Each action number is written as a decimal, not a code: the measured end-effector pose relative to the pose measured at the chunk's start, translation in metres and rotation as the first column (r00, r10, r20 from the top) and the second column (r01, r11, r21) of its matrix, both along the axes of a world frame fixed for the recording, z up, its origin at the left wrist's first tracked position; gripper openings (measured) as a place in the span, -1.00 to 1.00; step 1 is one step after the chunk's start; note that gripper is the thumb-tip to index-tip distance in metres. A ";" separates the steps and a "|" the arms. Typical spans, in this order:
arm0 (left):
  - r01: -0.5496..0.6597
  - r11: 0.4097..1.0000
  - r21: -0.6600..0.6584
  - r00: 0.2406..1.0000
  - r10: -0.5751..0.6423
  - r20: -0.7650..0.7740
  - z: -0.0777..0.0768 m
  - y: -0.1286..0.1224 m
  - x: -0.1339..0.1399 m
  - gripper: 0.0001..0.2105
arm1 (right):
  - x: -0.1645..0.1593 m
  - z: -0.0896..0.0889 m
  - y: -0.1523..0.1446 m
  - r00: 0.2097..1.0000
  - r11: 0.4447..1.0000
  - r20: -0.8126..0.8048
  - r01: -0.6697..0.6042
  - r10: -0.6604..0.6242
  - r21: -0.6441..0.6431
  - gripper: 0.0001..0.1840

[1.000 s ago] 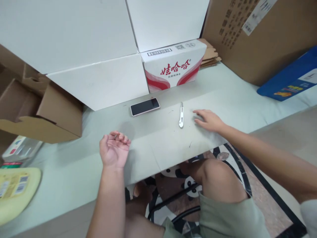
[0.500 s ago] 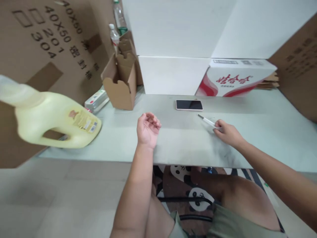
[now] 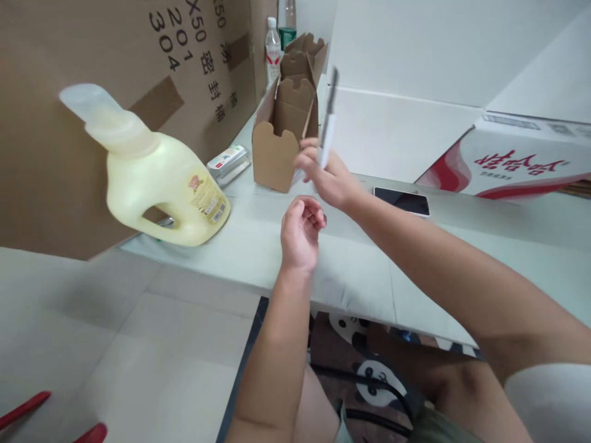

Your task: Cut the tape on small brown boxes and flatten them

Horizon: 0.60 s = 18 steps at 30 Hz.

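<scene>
My right hand is raised over the table, reaching across to the left, and grips a slim white utility knife. The knife stands nearly upright, its dark grey tip pointing up, slightly smeared by motion. Just below and to the left, my left hand hovers palm up with loosely curled fingers and nothing in it. Behind both hands is an open brown cardboard carrier box with notched edges. A smartphone lies face up on the table, beyond my right forearm.
On the table, a pale yellow detergent jug stands at the left, with a clear plastic pack behind it. A plastic bottle rises behind the carrier. At right sits a red-and-white carton; a large cardboard box walls the left.
My right hand has swung left and up with the knife, which has turned from lying low to nearly upright. The view has shifted left. My left hand keeps its loose curl.
</scene>
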<state>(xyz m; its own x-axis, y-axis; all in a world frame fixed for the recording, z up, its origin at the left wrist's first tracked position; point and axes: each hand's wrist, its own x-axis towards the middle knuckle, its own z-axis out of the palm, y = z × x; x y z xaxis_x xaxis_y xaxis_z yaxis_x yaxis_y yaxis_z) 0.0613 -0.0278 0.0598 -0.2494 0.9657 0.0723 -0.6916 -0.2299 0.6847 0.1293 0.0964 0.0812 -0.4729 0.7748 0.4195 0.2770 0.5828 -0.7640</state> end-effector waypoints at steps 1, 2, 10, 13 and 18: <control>0.018 1.000 0.026 0.999 -0.017 -0.030 0.000 0.000 -0.001 -0.74 | -0.015 0.002 0.009 0.999 0.997 0.017 -0.039 0.038 0.073 -0.52; 0.045 0.998 0.051 0.997 -0.041 -0.071 -0.001 -0.001 -0.001 -0.73 | -0.026 0.004 0.016 0.998 0.992 0.048 -0.054 0.048 0.115 -0.52; 0.069 0.984 0.163 0.942 -0.010 -0.335 -0.005 -0.007 0.005 -0.74 | 0.003 0.013 0.018 0.980 0.989 0.187 0.048 -0.074 0.136 -0.60; -0.288 0.930 0.226 0.859 0.356 -0.368 0.001 -0.011 0.002 -0.74 | 0.059 0.023 -0.014 0.991 0.995 0.110 0.071 -0.079 0.074 -0.48; -0.680 0.667 0.306 0.507 0.728 -0.461 0.004 -0.010 -0.007 -0.86 | 0.175 0.027 -0.107 0.976 0.927 0.021 0.199 -0.216 0.319 -0.62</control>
<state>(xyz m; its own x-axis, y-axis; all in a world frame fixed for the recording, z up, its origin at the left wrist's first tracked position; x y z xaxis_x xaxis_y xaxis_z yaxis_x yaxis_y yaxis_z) 0.0548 -0.0376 0.0640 -0.7444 0.4739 0.4705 0.1688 -0.5482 0.8192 0.3042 -0.0106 0.1079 -0.3447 0.6914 0.6350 0.4536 0.7149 -0.5322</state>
